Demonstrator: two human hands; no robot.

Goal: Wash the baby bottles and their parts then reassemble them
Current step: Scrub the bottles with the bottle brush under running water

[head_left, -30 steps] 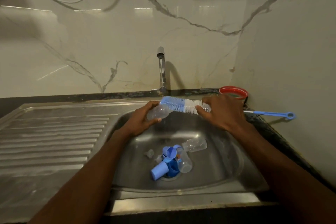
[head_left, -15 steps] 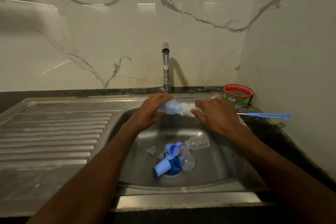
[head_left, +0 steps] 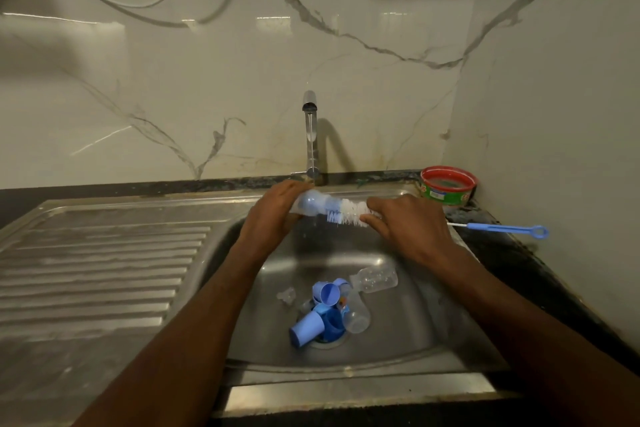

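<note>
Over the stainless steel sink basin (head_left: 398, 354), left hand (head_left: 273, 215) grips a clear plastic baby bottle (head_left: 310, 203); right hand (head_left: 410, 227) grips the blue-and-white bristle bottle brush (head_left: 346, 211), tip inside the bottle. Blue caps (head_left: 306, 326) and clear bottles (head_left: 375, 279) crowd the drain. Red-rimmed green tub (head_left: 448, 185) on dark counter (head_left: 485, 239), marble-look wall (head_left: 173, 97) behind.

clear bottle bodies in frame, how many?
3: one bottle in the left hand with the brush inside; two in the sink and. Pile may hide more.

Home kitchen, steel sink (head_left: 398, 362), tap (head_left: 310, 135), marble-look wall tiles (head_left: 207, 80)
</note>
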